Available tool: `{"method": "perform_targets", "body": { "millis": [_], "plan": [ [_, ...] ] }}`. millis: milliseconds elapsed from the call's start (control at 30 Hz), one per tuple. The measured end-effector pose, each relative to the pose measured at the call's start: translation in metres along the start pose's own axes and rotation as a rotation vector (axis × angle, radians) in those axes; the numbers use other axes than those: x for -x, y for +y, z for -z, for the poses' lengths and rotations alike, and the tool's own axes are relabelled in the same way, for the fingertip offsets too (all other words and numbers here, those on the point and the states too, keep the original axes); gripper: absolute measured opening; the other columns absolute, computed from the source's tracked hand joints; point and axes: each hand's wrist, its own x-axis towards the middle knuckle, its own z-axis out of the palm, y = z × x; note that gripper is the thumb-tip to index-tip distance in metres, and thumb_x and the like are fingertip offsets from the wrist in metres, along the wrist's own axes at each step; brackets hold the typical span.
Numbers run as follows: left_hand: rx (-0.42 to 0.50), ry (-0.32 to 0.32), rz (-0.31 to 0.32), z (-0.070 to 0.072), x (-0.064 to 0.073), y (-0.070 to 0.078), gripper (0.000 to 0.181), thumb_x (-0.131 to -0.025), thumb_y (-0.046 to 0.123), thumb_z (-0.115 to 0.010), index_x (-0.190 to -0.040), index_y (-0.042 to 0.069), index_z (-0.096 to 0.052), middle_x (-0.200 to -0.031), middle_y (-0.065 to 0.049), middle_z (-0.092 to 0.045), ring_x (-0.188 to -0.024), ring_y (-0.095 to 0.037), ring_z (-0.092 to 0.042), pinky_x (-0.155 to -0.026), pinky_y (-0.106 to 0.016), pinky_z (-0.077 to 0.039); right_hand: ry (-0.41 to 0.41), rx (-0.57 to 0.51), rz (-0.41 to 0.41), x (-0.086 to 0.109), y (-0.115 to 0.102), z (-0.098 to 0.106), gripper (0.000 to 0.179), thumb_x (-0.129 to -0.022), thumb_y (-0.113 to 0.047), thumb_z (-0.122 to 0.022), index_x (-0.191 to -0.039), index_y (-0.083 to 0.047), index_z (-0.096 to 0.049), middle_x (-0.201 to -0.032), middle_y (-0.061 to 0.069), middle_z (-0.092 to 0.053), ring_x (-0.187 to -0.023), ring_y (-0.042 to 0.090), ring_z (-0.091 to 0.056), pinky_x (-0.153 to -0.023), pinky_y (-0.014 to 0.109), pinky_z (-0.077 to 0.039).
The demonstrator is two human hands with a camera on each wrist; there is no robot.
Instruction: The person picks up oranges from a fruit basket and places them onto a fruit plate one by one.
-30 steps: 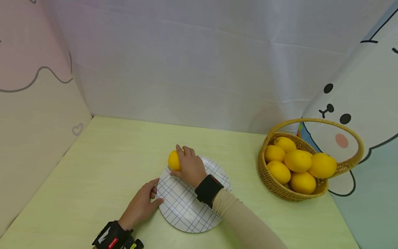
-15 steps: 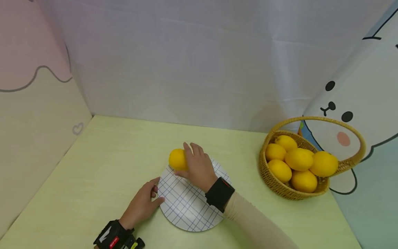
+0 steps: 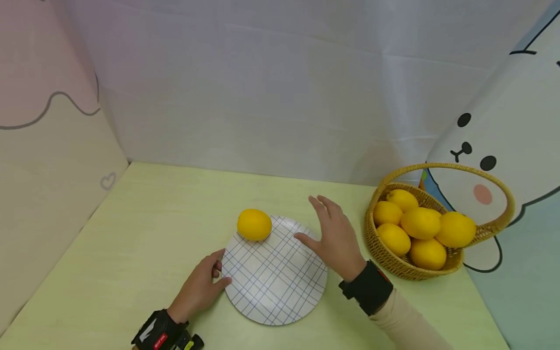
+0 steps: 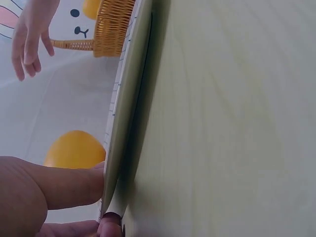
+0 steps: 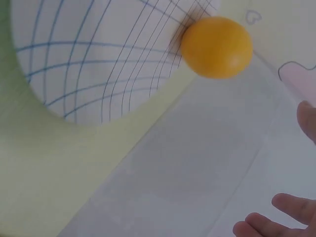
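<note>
A yellow lemon [image 3: 254, 224] lies on the far left edge of a round white plate [image 3: 275, 287] with a blue grid pattern. My left hand [image 3: 199, 287] holds the plate's left rim, thumb and fingers at its edge; in the left wrist view the thumb [image 4: 74, 187] lies against the rim, with a fingertip [image 4: 109, 226] at the underside. Over the plate's right side is my right hand [image 3: 337, 238], fingers spread and holding nothing. In the right wrist view, the lemon [image 5: 217, 47] sits apart from the right hand's fingers.
A wicker basket [image 3: 393, 265] with a tall arched handle stands at the right of the pale table [image 3: 175, 204], filled with several lemons [image 3: 420, 223]. A white sheet [image 3: 271, 97] hangs behind, and printed panels flank the table.
My right hand has let go of the lemon, leaving it on the plate's far left edge, and has moved right toward the basket. The left hand stays at the rim.
</note>
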Motion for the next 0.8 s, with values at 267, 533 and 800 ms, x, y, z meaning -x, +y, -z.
{"method": "perform_targets", "body": {
  "millis": [267, 533, 800],
  "plan": [
    [-0.005, 0.007, -0.005, 0.000, 0.000, 0.000, 0.067, -0.081, 0.012, -0.071, -0.140, -0.003, -0.043, -0.097, -0.004, -0.050, -0.087, -0.017, -0.045, -0.075, -0.034, -0.038, 0.129, 0.002, -0.103, 0.017, 0.052, 0.040, 0.083, -0.075, -0.044, -0.075, -0.137, 0.001, -0.045, -0.135, 0.025, -0.046, -0.123, 0.040, -0.042, -0.098, 0.056, -0.038],
    [-0.012, 0.000, 0.003, 0.002, -0.001, 0.001, 0.068, -0.081, 0.012, -0.071, -0.140, -0.004, -0.042, -0.098, -0.004, -0.050, -0.087, -0.018, -0.046, -0.075, -0.034, -0.038, 0.183, 0.023, -0.137, 0.024, 0.102, 0.074, 0.080, -0.072, -0.034, -0.079, -0.134, 0.005, -0.046, -0.131, 0.029, -0.045, -0.118, 0.046, -0.042, -0.095, 0.061, -0.036],
    [-0.003, -0.002, 0.007, 0.000, -0.001, 0.000, 0.068, -0.081, 0.012, -0.071, -0.140, -0.004, -0.042, -0.098, -0.004, -0.050, -0.087, -0.018, -0.045, -0.075, -0.034, -0.038, 0.047, 0.028, -0.145, 0.026, 0.152, 0.092, 0.084, -0.071, -0.042, -0.078, -0.139, -0.006, -0.045, -0.138, 0.038, -0.037, -0.121, 0.057, -0.035, -0.094, 0.071, -0.027]
  ]
}}
